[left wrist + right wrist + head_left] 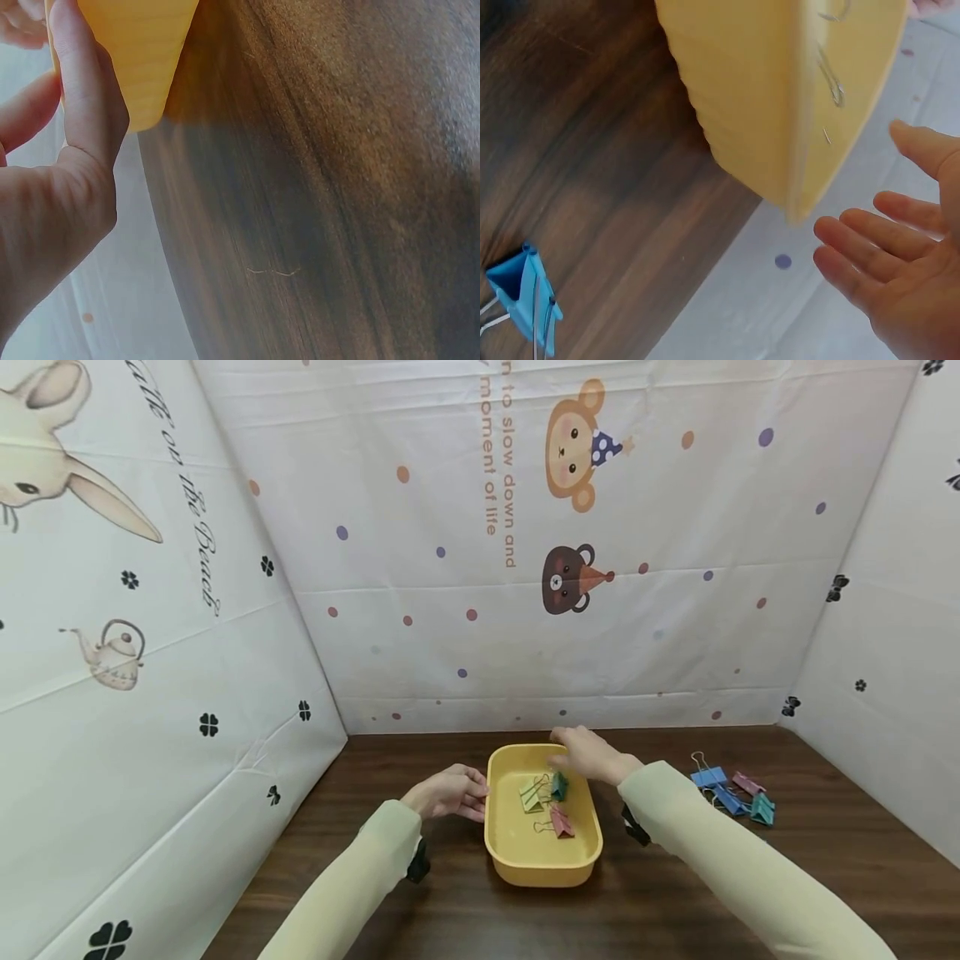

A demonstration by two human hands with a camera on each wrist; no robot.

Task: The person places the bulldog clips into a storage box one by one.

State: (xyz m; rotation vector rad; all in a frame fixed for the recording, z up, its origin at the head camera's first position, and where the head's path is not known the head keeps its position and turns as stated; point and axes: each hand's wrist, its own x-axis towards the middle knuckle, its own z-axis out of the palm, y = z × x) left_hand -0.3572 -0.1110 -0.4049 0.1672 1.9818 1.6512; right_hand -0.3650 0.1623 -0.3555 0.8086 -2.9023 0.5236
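Observation:
A yellow plastic bin stands on the table holding a yellow binder clip, a green binder clip and a pink binder clip. My left hand touches the bin's left side; in the left wrist view its fingers lie along the outer wall, thumb tip right at the rim. Over the far right corner hovers my right hand, and the right wrist view shows its fingers spread with nothing in them. Wire handles show inside the bin there.
On the table right of the bin lies a loose group: blue binder clips, a pink clip and a teal clip. The dark wooden table meets printed white cloth walls at the back and both sides.

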